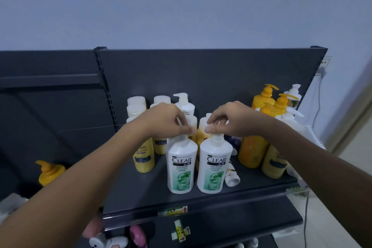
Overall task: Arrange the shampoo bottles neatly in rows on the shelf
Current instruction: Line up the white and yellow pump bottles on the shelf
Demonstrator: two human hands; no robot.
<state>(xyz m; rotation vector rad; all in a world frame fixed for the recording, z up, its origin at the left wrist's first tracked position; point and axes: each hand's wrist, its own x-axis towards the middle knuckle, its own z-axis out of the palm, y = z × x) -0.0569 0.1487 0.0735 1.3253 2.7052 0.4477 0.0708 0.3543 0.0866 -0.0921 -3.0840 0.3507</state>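
Observation:
Two white CLEAR shampoo bottles stand side by side near the front of the dark shelf (141,193). My left hand (165,121) pinches the pump top of the left CLEAR bottle (181,165). The pump top of the right CLEAR bottle (214,165) is pinched by my right hand (231,119). Behind them stand more white and yellow bottles, partly hidden by my hands. A small white bottle (232,177) lies on its side just right of the right CLEAR bottle.
Yellow bottles with white caps (144,157) stand at the left. Orange-yellow pump bottles (253,151) crowd the right end with white pump bottles (289,117). One yellow pump bottle (50,173) sits on the neighbouring shelf at left. Lower shelves hold pink and white items (136,235).

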